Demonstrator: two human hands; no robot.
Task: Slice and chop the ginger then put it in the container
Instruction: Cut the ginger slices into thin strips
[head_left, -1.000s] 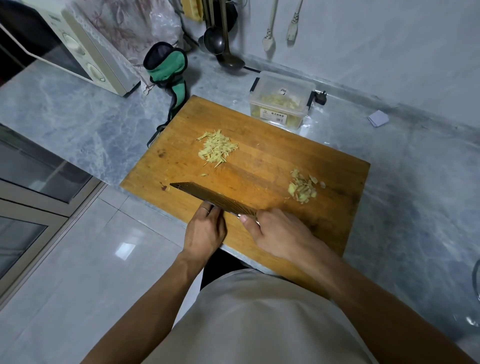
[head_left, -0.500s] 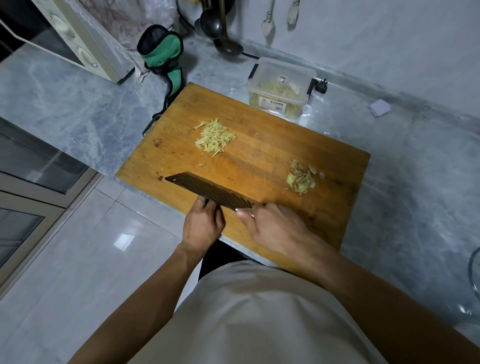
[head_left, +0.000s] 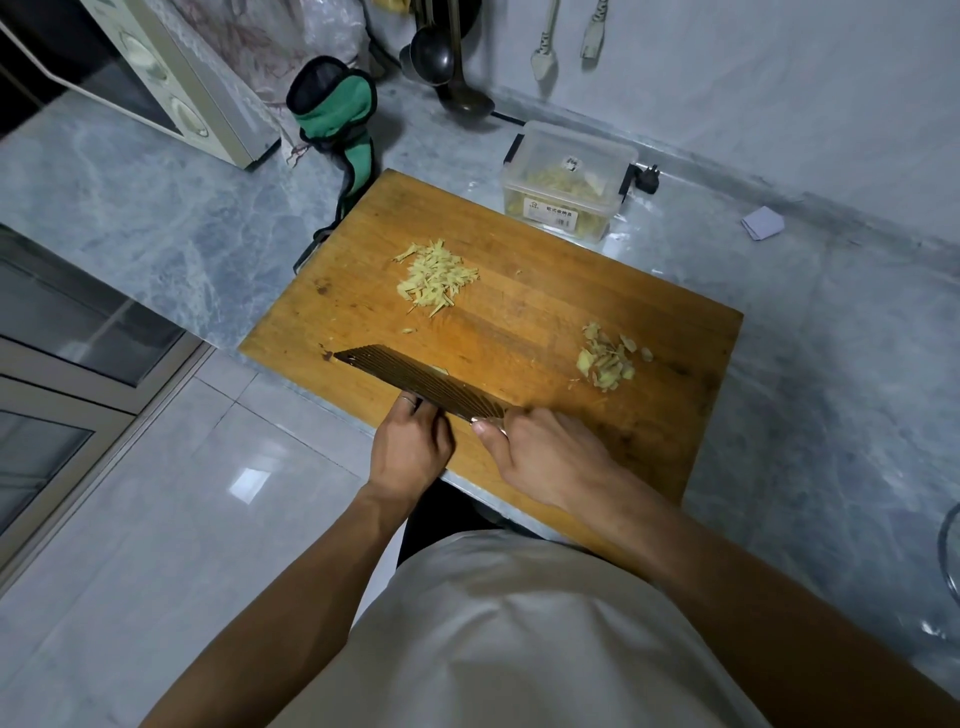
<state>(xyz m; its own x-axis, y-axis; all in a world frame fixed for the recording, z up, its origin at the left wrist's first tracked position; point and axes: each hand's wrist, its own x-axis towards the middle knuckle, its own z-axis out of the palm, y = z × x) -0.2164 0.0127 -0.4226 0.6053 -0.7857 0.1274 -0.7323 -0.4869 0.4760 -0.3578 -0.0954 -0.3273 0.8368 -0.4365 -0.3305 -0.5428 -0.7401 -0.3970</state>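
Observation:
A wooden cutting board lies on the grey marble counter. A heap of shredded ginger sits at its left centre. A smaller heap of ginger slices lies to the right. My right hand grips the handle of a dark ridged cleaver over the board's near edge, with the blade pointing left. My left hand touches the near face of the blade with its fingertips. A clear plastic container with ginger inside stands behind the board.
A microwave stands at the back left, with a green and black mitt beside it. Ladles hang on the wall. A plug lies by the container and a folded paper further right. Tiled floor lies left of the counter.
The cleaver has tipped so more of its ridged face shows. Both hands stay at the board's near edge. The ginger heaps have not moved.

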